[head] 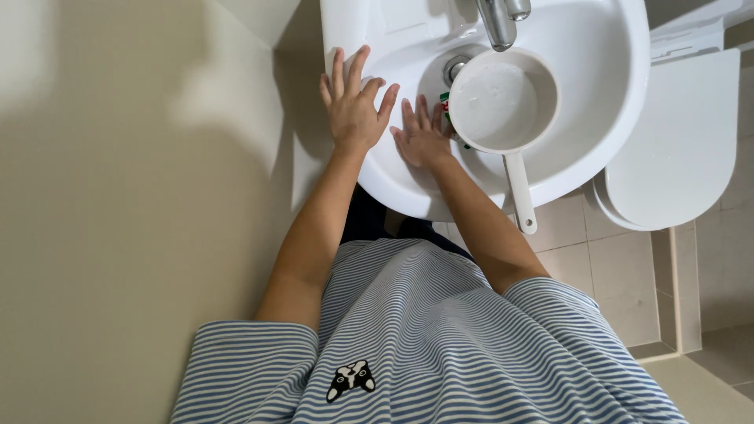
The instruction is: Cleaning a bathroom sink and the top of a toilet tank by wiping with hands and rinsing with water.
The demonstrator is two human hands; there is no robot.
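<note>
We look straight down at our own arms reaching into a white washbasin (597,118). Our left hand (353,106) lies flat on the basin's rim at about ten o'clock from the bowl's middle, fingers spread wide and holding nothing. Our right hand (422,135) sits just beside it, at three o'clock from the left hand, inside the sloping bowl; its fingers are stretched out and fairly open, and their tips reach a small red and green object (445,106) that peeks out from under the dipper. We cannot tell whether the hand merely touches that object or pinches it, since most of it is hidden.

A white plastic water dipper (503,102) rests in the bowl, directly at three o'clock from the right hand, its round cup holding cloudy water and its long handle (520,192) running toward six o'clock, out over the basin's front edge. A chrome tap (499,20) hangs over the cup's rim at twelve o'clock, and the metal drain (454,69) shows at the cup's ten o'clock.

At three o'clock from the basin stands a white toilet with its lid (675,141) closed. Beige floor tiles (613,275) lie below, and a blue-and-white striped shirt (440,345) fills the six o'clock foreground.
</note>
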